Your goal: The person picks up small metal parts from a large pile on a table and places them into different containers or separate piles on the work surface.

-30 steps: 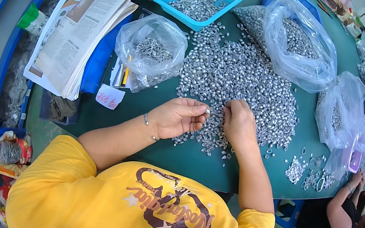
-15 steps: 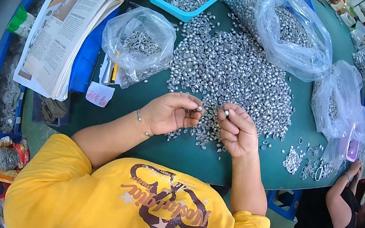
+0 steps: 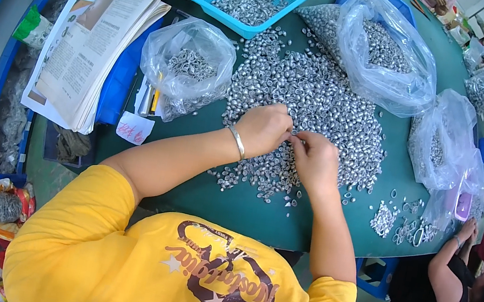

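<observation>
Over the near middle of a wide pile of small silver domed metal pieces (image 3: 350,125), my two hands have come together. My left hand (image 3: 264,130) has its fingers curled and pinched, back upward. Thumb and forefinger of my right hand (image 3: 319,161) are pressed together and meet the left fingertips. Whatever sits between the fingertips is hidden. Loose pieces lie under and around both hands on the green tabletop (image 3: 332,228).
Left of the pile stands a clear plastic bag (image 3: 155,48) of silver parts. Behind are a turquoise basket (image 3: 250,31) and a larger bag (image 3: 419,95). At the right lie small rings (image 3: 406,231) and more bags (image 3: 458,118). An open magazine (image 3: 94,54) is at left; a co-worker (image 3: 449,278) sits right.
My hands were apart, each pinching a small silver domed piece. They have moved inward and away from me, and now touch at the fingertips with backs turned up.
</observation>
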Demonstrator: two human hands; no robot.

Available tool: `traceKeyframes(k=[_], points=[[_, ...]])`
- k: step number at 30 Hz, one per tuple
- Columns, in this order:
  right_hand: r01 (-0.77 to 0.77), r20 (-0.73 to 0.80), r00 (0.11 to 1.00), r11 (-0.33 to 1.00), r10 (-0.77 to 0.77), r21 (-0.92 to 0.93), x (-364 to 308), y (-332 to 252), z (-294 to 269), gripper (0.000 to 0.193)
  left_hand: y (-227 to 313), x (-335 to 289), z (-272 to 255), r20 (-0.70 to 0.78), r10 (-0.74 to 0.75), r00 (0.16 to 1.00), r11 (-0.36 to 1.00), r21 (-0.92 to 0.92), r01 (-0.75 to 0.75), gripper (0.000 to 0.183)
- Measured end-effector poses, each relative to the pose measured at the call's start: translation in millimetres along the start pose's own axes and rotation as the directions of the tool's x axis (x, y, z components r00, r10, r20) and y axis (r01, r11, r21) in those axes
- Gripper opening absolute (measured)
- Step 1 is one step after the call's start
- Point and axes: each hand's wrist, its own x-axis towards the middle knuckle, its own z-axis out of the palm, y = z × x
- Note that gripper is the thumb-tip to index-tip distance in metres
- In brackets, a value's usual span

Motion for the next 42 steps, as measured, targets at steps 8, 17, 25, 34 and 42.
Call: traceKeyframes(k=[8, 17, 25, 34, 42], points=[[0.058, 0.032, 0.998, 0.976, -0.052, -0.209, 1.2, 2.8, 4.7, 0.011, 9.6, -6.5, -14.2, -0.005, -0.261, 0.965, 0.896, -0.374, 0.240, 0.006], [-0.574, 0.477, 0.818, 0.412, 0.320, 0.708, 5.9, -8.5, -14.2, 0.010, 10.7, -34.8, -38.0, 0.455, -0.434, 0.778, -0.297, -0.887, 0.353, 0.009], [-0.612, 0.612, 0.780, -0.364, -0.131, 0.702, -9.5, 11.4, -14.5, 0.009, 5.6, -54.0, -33.7, 0.475, -0.368, 0.799, -0.443, -0.845, 0.298, 0.015], [-0.462, 0.332, 0.869, 0.360, 0.368, 0.811, 11.0, 19.9, -31.6, 0.011, 0.8, -59.4, -32.1, 0.394, -0.382, 0.836, -0.558, -0.819, 0.131, 0.012], [0.126, -0.037, 0.990, 0.969, -0.136, -0.213, 25.4, 11.1, 1.2, 0.012, -1.6, -61.0, -34.3, 0.408, -0.435, 0.803, -0.568, -0.816, 0.106, 0.013]])
